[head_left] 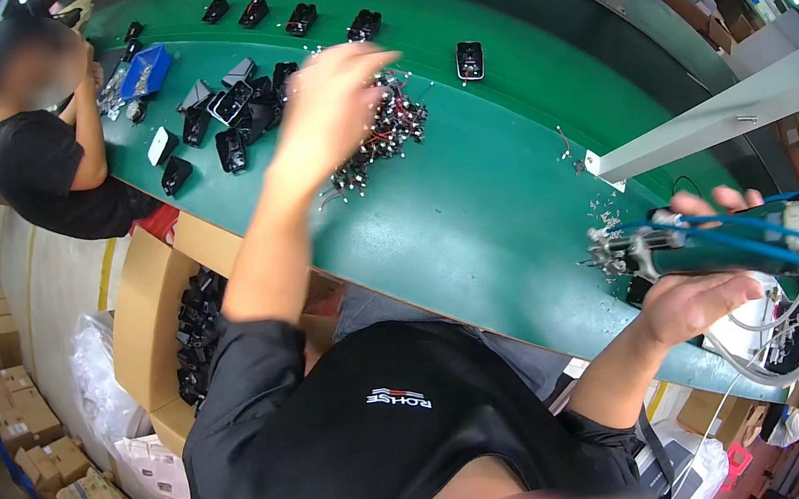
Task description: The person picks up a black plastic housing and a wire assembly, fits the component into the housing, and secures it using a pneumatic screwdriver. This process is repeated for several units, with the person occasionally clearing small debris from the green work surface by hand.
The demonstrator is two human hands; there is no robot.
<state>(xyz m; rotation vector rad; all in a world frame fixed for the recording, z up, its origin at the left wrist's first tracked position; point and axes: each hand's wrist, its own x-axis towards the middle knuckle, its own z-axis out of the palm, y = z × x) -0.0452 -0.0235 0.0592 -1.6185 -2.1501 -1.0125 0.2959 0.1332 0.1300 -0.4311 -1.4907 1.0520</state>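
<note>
My left hand [325,103] reaches over a heap of small wired parts [398,120] with red and black leads. Motion smears its fingers, so whether it holds anything cannot be made out. At the right, my right hand [694,303] is around a green cylindrical power tool [708,254] with a metal tip and blue hoses. The thumb is on the near side and the fingertips show beyond the tool. Left of the heap lie several black plastic housings [232,150], some with pale rims.
Black housings [300,20] stand spaced along the green belt at the back. Another person [44,155] works at the left beside a blue bin [144,73]. A grey metal arm [715,112] spans the right. Tiny metal pieces [607,212] are scattered near the tool. An open carton [152,322] holds black parts.
</note>
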